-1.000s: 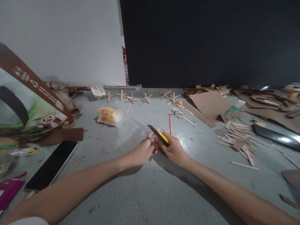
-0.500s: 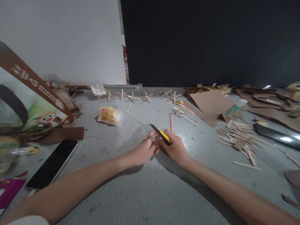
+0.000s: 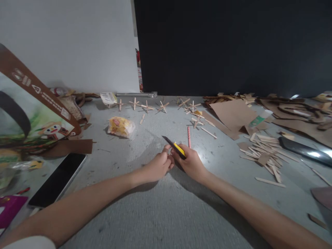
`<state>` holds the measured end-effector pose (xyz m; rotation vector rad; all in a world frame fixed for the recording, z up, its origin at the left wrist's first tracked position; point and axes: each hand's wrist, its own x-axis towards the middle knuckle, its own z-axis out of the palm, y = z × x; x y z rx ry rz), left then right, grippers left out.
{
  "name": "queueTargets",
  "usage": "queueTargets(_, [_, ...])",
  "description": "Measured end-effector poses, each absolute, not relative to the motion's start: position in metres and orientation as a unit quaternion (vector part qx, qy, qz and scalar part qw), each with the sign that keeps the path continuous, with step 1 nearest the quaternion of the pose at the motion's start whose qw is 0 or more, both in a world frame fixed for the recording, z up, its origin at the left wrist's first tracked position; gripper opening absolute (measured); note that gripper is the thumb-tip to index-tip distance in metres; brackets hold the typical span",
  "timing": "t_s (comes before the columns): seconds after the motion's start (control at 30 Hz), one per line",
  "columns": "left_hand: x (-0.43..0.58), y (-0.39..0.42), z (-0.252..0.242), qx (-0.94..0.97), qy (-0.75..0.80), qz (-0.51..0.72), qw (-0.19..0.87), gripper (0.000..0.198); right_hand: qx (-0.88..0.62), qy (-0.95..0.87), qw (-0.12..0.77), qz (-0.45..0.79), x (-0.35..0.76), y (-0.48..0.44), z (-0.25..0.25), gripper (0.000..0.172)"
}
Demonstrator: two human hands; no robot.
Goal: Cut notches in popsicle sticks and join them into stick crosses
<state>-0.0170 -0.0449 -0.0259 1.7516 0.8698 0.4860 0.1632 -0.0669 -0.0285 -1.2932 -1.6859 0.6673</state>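
My right hand is closed around a utility knife with a yellow and black body, its dark blade end angled up and to the left. Close beside it, my left hand has its fingers pinched together; whatever lies in them is too small or hidden to make out. The fingertips of both hands nearly meet in front of me, low over the grey table. Just beyond my right hand lies a pink striped stick.
Crossed wooden-stick pieces stand along the back, behind a yellow wrapped packet. To the right are a pile of flat wooden sticks, brown cardboard and a glue stick. At left lie a phone and a printed bag.
The knife and my right hand have shifted slightly to the left. My left hand stays pinched in nearly the same place.
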Motion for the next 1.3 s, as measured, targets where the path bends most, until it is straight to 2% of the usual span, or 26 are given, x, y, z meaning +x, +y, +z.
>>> queueTargets(0.27, [-0.015,-0.044,-0.03,0.715,0.364,0.226,0.552,0.06,-0.525,-0.678,0.431,0.28,0.161,-0.07,-0.029,0.022])
queueTargets(0.43, [-0.015,-0.041,-0.027,0.64,0.361,0.281,0.618,0.065,-0.522,-0.689,0.418,0.28,0.155,-0.077,-0.025,0.022])
queueTargets(0.7, [-0.016,-0.04,-0.02,0.611,0.315,0.3,0.662,0.072,-0.548,-0.633,0.483,0.257,0.161,-0.078,-0.021,0.032])
queueTargets(0.87, [-0.016,-0.041,-0.019,0.607,0.299,0.293,0.676,0.059,-0.554,-0.603,0.505,0.273,0.162,-0.074,-0.021,0.035])
queueTargets(1.07, [-0.016,-0.041,-0.02,0.606,0.303,0.298,0.672,0.031,-0.554,-0.589,0.495,0.318,0.162,-0.072,-0.022,0.037])
queueTargets(1.3, [-0.016,-0.036,-0.027,0.574,0.379,0.332,0.646,0.037,-0.509,-0.63,0.452,0.373,0.156,-0.078,-0.017,0.028])
